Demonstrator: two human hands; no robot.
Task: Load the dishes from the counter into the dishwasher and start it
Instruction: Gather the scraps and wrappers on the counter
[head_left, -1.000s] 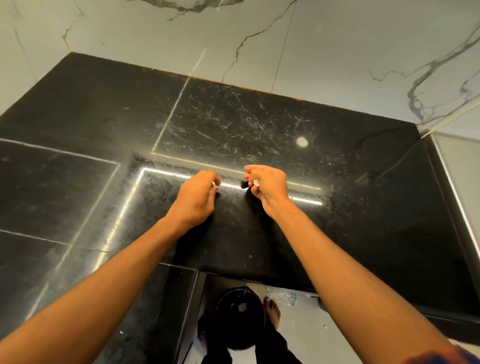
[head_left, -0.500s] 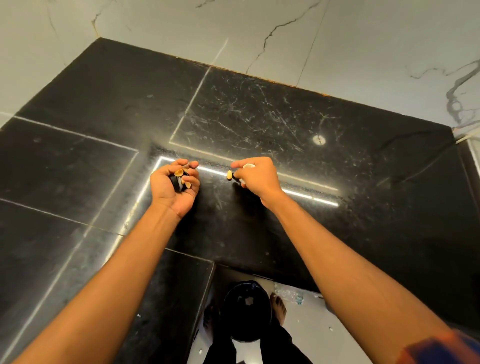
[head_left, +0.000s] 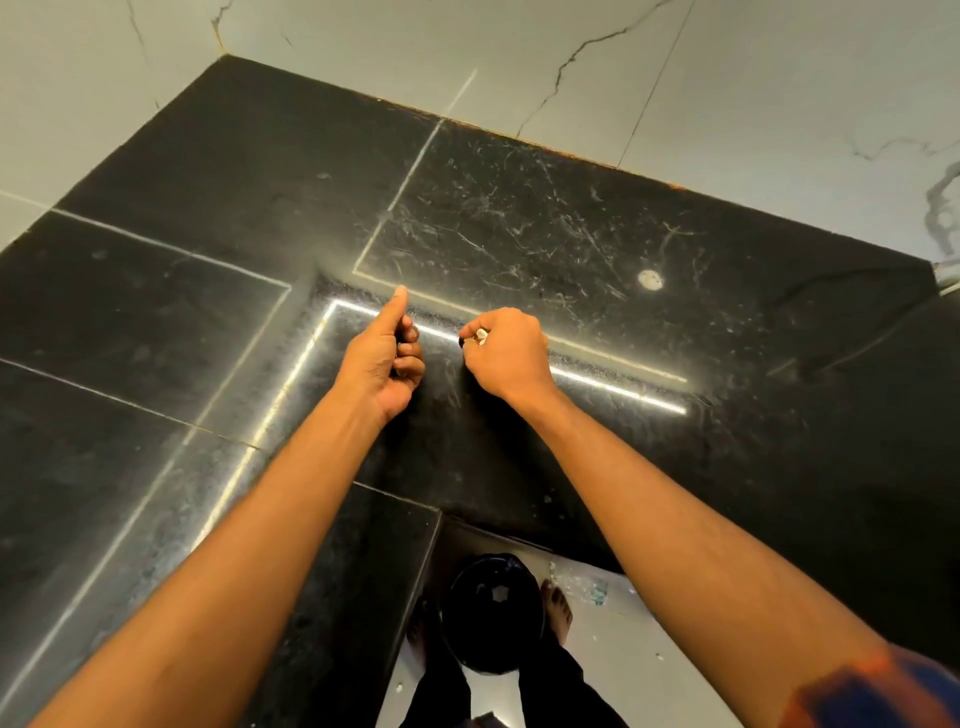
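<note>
Left thumb (head_left: 399, 301) now raised, fingers (head_left: 410, 364) curled.

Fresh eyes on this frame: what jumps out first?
Two bare forearms reach in from the bottom corners and meet mid-frame over the black marble counter, which has no dishes on it. The left hand is loosely curled with the thumb up; the right hand pinches a small pale object, too small to identify. A bright strip-light reflection cuts across the glossy stone beside the hands.
</note>
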